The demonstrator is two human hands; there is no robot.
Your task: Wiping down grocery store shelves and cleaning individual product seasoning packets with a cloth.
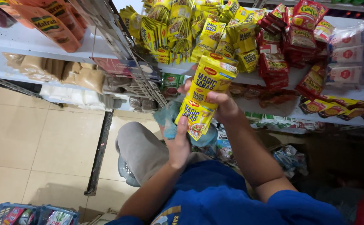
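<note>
A strip of joined yellow seasoning sachets [205, 93] hangs in front of the shelf, held by both hands. My right hand [223, 106] pinches the strip at its middle, between an upper and a lower sachet. My left hand [178, 143] grips the lower sachet from below, thumb on its front, with a blue-green cloth [167, 118] bunched against the same hand. Behind the strip, many more yellow sachets [182, 29] lie heaped on the white shelf [27, 41].
Red sachet strips [290, 37] and white packets [348, 54] fill the shelf's right part. Orange packets [52, 21] sit at upper left, brown bags [69, 73] one level lower. A blue basket [36, 214] with packets stands on the tiled floor [27, 137]. My grey-trousered knee [138, 148] is bent.
</note>
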